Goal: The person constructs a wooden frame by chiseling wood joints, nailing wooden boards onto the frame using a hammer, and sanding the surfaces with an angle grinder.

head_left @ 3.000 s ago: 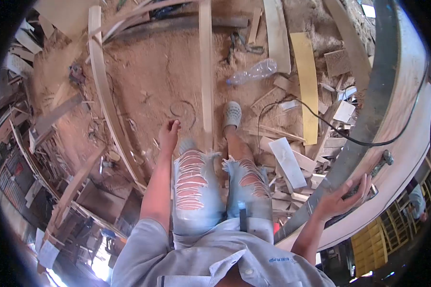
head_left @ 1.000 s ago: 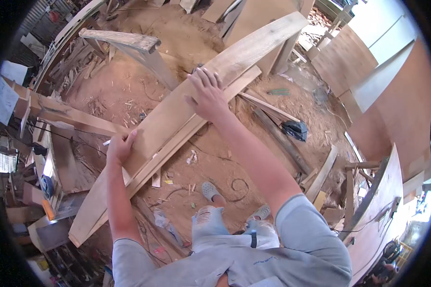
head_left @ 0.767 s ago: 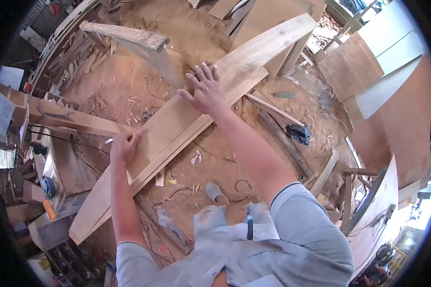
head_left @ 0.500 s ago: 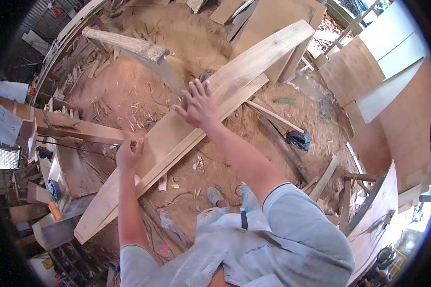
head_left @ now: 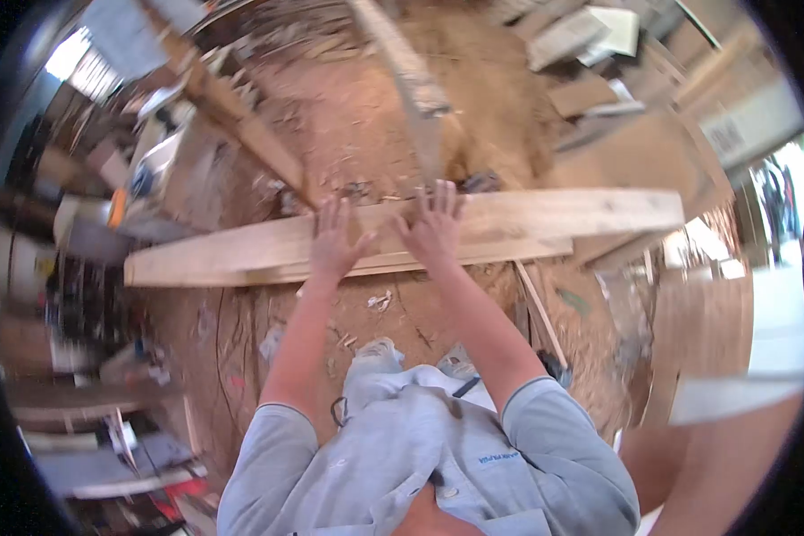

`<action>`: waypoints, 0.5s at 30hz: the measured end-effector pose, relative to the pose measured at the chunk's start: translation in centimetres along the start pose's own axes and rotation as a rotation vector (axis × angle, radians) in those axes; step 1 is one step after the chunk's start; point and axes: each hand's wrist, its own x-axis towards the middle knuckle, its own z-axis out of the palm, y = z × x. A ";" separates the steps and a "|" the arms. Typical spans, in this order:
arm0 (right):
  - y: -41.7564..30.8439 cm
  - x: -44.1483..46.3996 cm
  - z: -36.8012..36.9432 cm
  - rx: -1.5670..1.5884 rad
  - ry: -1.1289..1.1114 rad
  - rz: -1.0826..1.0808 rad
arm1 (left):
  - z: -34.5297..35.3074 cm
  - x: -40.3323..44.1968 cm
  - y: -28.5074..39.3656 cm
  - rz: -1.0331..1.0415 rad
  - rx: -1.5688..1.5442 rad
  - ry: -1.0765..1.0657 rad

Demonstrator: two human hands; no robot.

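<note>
A long, pale wooden board (head_left: 527, 213) with tapering ends lies across the view, with narrower planks (head_left: 509, 252) along its near edge. On the middle of the board rests my left hand (head_left: 335, 239), flat and with its fingers spread. A short way to its right, my right hand (head_left: 433, 228) lies on the same board, fingers also spread. Neither hand is wrapped round anything. Beyond the right hand, a weathered beam (head_left: 397, 62) runs away from the board. Another beam (head_left: 241, 125) reaches the board's far edge near my left hand.
Wood scraps and boards (head_left: 581, 36) lie at the upper right. A brown panel (head_left: 701, 335) stands at the right. A thin stick (head_left: 542, 313) and a dark bag (head_left: 554, 366) lie on the dusty ground. An orange object (head_left: 117, 207) is at the left.
The view has turned, so the board now runs nearly level instead of diagonally. My left hand has gone from the board's edge to lying flat on it, closer to my right hand.
</note>
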 end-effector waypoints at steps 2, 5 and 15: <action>-0.6 0.2 -1.2 -0.022 -0.044 0.006 | 0.3 -1.8 0.1 -0.054 0.029 -0.002; -1.4 0.3 -1.1 -0.104 -0.074 0.029 | -1.3 -4.0 -1.2 -0.079 0.027 -0.004; -2.4 0.4 1.8 -0.130 0.035 -0.026 | -5.3 -8.9 -16.8 -0.357 -0.072 0.174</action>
